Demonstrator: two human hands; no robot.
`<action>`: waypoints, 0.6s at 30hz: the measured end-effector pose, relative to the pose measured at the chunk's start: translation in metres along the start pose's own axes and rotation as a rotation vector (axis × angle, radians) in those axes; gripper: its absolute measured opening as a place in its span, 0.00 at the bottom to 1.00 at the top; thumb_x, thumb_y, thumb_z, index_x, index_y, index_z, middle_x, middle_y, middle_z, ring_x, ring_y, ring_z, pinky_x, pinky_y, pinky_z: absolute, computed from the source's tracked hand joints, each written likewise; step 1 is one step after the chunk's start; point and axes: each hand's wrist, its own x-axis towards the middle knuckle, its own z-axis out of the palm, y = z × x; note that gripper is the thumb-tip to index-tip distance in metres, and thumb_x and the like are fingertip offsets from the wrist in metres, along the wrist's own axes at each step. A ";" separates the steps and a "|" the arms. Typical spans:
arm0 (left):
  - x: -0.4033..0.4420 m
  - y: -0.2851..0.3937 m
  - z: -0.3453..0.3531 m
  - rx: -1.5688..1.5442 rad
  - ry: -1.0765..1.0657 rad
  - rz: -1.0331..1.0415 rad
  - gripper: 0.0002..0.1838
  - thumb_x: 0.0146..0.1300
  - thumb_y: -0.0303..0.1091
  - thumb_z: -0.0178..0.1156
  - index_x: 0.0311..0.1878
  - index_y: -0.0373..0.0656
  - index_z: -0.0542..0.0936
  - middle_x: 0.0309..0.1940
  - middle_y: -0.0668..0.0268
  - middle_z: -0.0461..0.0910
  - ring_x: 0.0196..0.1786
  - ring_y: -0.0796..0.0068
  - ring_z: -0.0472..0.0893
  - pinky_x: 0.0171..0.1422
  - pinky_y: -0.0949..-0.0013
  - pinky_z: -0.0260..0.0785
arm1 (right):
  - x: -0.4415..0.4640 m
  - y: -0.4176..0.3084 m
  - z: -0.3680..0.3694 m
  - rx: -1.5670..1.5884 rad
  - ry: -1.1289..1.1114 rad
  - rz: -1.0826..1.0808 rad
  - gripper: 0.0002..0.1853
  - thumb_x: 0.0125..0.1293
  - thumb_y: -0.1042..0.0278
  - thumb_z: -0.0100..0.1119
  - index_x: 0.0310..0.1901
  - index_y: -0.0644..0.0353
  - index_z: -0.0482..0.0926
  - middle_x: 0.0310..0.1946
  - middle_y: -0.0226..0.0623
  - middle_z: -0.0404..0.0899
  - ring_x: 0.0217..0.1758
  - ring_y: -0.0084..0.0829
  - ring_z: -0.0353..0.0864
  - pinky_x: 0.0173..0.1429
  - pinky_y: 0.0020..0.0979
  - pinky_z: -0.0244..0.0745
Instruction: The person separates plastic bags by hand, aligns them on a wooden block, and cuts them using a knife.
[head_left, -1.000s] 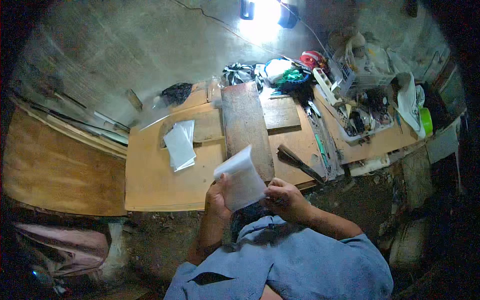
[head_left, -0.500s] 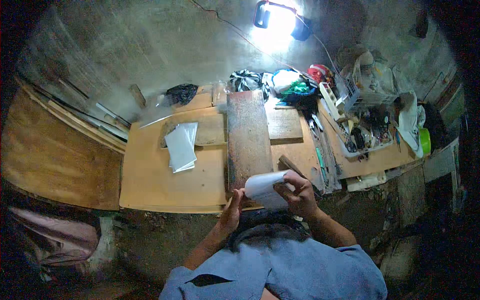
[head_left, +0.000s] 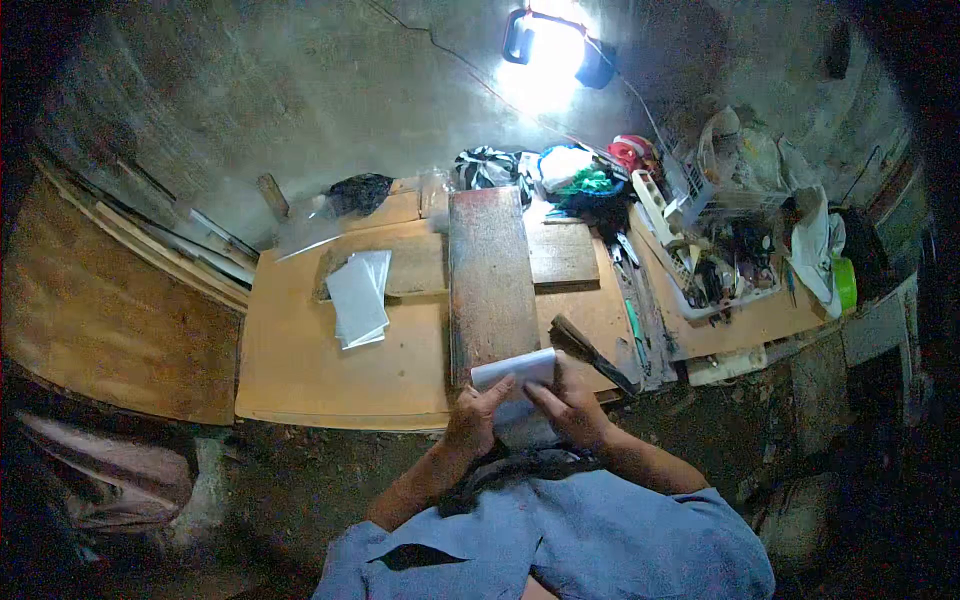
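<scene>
A white sheet of paper [head_left: 514, 369] is held close to my body, its upper edge bent over in a fold or curl. My left hand [head_left: 478, 415] grips its left side, thumb lying on top. My right hand [head_left: 574, 405] grips the right side, with its thumb also pressed on the paper. The fingers underneath are hidden. Just beyond my hands lies a long wooden board [head_left: 492, 270]. Left of the board rests a small stack of white papers [head_left: 358, 300], slightly fanned. A tool with a dark handle [head_left: 597, 357], its kind unclear, lies beside my right hand.
The tan tabletop [head_left: 300, 370] carries a wooden block [head_left: 563, 253] behind the board. Rightward stand a white basket of tools [head_left: 735, 275] and a green container [head_left: 846, 285]. Plastic bags [head_left: 490, 167] line the wall beneath a bright lamp [head_left: 555, 50].
Both hands have drawn closer together on the paper. Its raised, curled part now lies lower and flatter under my thumbs, and my right hand has shifted left.
</scene>
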 end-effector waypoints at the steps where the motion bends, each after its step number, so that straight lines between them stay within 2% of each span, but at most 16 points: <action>1: -0.003 0.005 0.003 0.190 0.087 0.057 0.16 0.68 0.40 0.55 0.47 0.36 0.77 0.41 0.63 0.80 0.44 0.74 0.78 0.51 0.68 0.71 | -0.002 -0.005 0.001 0.021 -0.006 0.011 0.15 0.64 0.74 0.56 0.51 0.61 0.66 0.37 0.31 0.74 0.38 0.20 0.73 0.44 0.26 0.71; 5: -0.002 -0.006 0.000 0.132 0.122 0.142 0.17 0.70 0.42 0.52 0.47 0.36 0.77 0.41 0.62 0.80 0.43 0.73 0.78 0.50 0.67 0.71 | -0.005 0.002 -0.002 0.067 -0.054 0.047 0.18 0.61 0.75 0.61 0.50 0.60 0.66 0.38 0.33 0.75 0.39 0.21 0.75 0.42 0.27 0.73; 7: 0.005 -0.011 -0.006 -0.255 0.092 0.071 0.17 0.70 0.43 0.52 0.47 0.36 0.77 0.41 0.61 0.80 0.44 0.70 0.78 0.50 0.65 0.72 | -0.006 0.000 -0.006 0.101 -0.095 0.104 0.18 0.60 0.74 0.63 0.50 0.60 0.67 0.38 0.33 0.76 0.39 0.22 0.76 0.42 0.27 0.73; 8: 0.005 -0.012 -0.009 -0.252 0.091 0.070 0.17 0.70 0.43 0.52 0.47 0.36 0.77 0.41 0.61 0.80 0.44 0.70 0.78 0.50 0.65 0.72 | -0.007 -0.001 -0.007 0.133 -0.138 0.160 0.19 0.59 0.73 0.64 0.49 0.60 0.67 0.38 0.33 0.77 0.40 0.22 0.77 0.43 0.27 0.73; 10: -0.005 0.016 0.002 -0.385 0.125 0.200 0.18 0.69 0.44 0.52 0.48 0.36 0.76 0.41 0.60 0.79 0.45 0.66 0.79 0.51 0.61 0.73 | -0.007 0.005 -0.009 0.174 -0.152 0.167 0.19 0.59 0.73 0.65 0.49 0.60 0.68 0.38 0.34 0.77 0.40 0.23 0.77 0.43 0.27 0.73; 11: -0.002 0.015 -0.010 -0.393 0.094 0.180 0.21 0.68 0.46 0.53 0.52 0.37 0.73 0.42 0.58 0.79 0.46 0.63 0.79 0.51 0.58 0.74 | -0.007 0.010 -0.011 0.211 -0.168 0.173 0.20 0.58 0.73 0.66 0.48 0.60 0.68 0.37 0.34 0.78 0.40 0.23 0.78 0.43 0.27 0.73; 12: -0.003 0.018 -0.013 -0.391 0.093 0.180 0.21 0.68 0.46 0.53 0.52 0.37 0.73 0.42 0.58 0.79 0.46 0.63 0.79 0.51 0.58 0.74 | -0.005 0.019 -0.015 0.212 -0.166 0.171 0.20 0.58 0.73 0.66 0.48 0.60 0.68 0.37 0.34 0.78 0.40 0.23 0.78 0.43 0.27 0.73; 14: -0.005 0.029 -0.014 -0.541 0.237 0.163 0.24 0.68 0.48 0.53 0.55 0.37 0.71 0.46 0.56 0.77 0.48 0.61 0.79 0.52 0.56 0.73 | -0.003 0.039 -0.023 0.020 -0.132 0.150 0.21 0.56 0.74 0.68 0.49 0.61 0.68 0.38 0.35 0.78 0.39 0.23 0.78 0.45 0.27 0.74; 15: -0.008 0.040 -0.013 -0.458 0.222 0.181 0.27 0.67 0.49 0.53 0.59 0.37 0.67 0.48 0.56 0.76 0.50 0.58 0.78 0.55 0.54 0.72 | -0.003 0.039 -0.025 0.025 -0.133 0.152 0.21 0.56 0.74 0.68 0.49 0.61 0.68 0.38 0.35 0.78 0.39 0.23 0.78 0.45 0.27 0.74; 16: -0.007 0.035 -0.017 -0.454 0.227 0.178 0.27 0.67 0.49 0.53 0.59 0.37 0.67 0.48 0.56 0.76 0.50 0.58 0.78 0.55 0.54 0.72 | -0.002 0.037 -0.026 0.031 -0.066 0.129 0.22 0.55 0.74 0.68 0.49 0.61 0.68 0.39 0.36 0.78 0.40 0.24 0.78 0.46 0.27 0.74; 17: -0.003 0.028 -0.023 -0.413 0.228 0.259 0.27 0.68 0.50 0.52 0.60 0.38 0.66 0.50 0.57 0.75 0.51 0.59 0.77 0.57 0.53 0.71 | 0.000 0.034 -0.027 0.037 0.001 0.105 0.23 0.54 0.74 0.68 0.49 0.61 0.68 0.41 0.36 0.78 0.41 0.24 0.78 0.46 0.28 0.75; 18: -0.004 0.034 -0.017 -0.532 0.206 0.264 0.28 0.68 0.50 0.51 0.62 0.38 0.65 0.51 0.57 0.74 0.53 0.59 0.76 0.58 0.54 0.70 | 0.000 0.030 -0.025 0.040 0.000 0.104 0.23 0.54 0.74 0.68 0.49 0.61 0.68 0.41 0.36 0.78 0.41 0.24 0.78 0.46 0.28 0.75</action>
